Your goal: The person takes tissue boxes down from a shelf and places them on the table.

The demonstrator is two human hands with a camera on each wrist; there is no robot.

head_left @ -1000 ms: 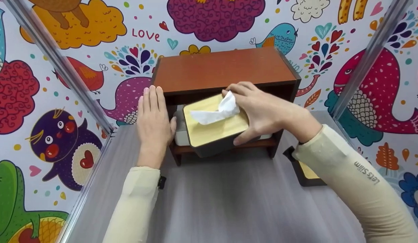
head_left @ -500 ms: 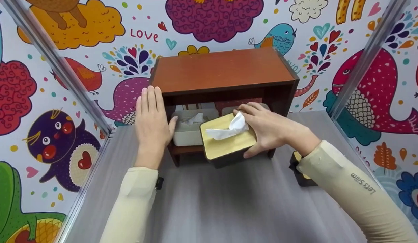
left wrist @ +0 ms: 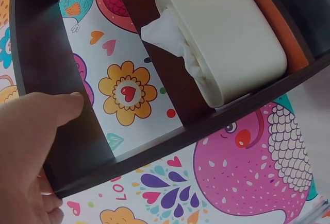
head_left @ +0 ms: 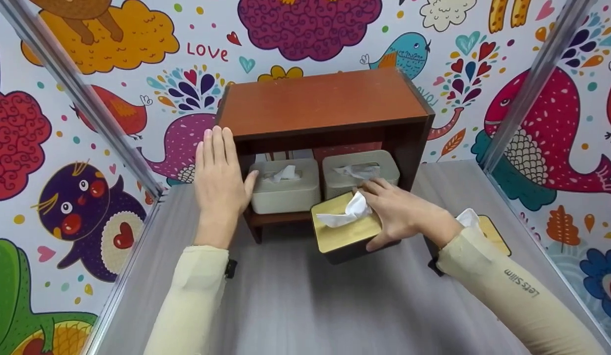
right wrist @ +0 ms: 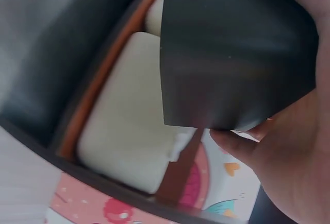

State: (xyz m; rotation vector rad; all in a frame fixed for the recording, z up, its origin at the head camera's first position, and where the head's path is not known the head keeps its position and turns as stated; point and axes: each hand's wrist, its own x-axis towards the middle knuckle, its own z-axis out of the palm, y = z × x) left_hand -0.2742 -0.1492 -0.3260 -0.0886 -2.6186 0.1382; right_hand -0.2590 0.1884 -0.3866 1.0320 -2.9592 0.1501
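My right hand [head_left: 401, 212] grips a tissue box [head_left: 345, 224] by its right end, thumb in front and fingers behind. The box has a dark body, a yellow wood-look lid and a white tissue sticking up; it hangs tilted in front of the shelf. Its dark side [right wrist: 237, 54] fills much of the right wrist view. My left hand [head_left: 219, 180] rests flat with straight fingers against the left side of the brown wooden shelf [head_left: 325, 103]. Inside the shelf sit two pale tissue boxes side by side, a left one [head_left: 285, 195] and a right one [head_left: 362, 170].
Another yellow-lidded tissue box [head_left: 495, 236] stands on the grey table [head_left: 285, 301] at the right, partly hidden by my right forearm. Cartoon-printed walls [head_left: 113, 241] with metal corner posts [head_left: 529, 84] enclose the table on the left, back and right.
The right hand has carried the dark tissue box down and to the right, away from the shelf's opening, uncovering the pale boxes. The left hand stays at the shelf's side.
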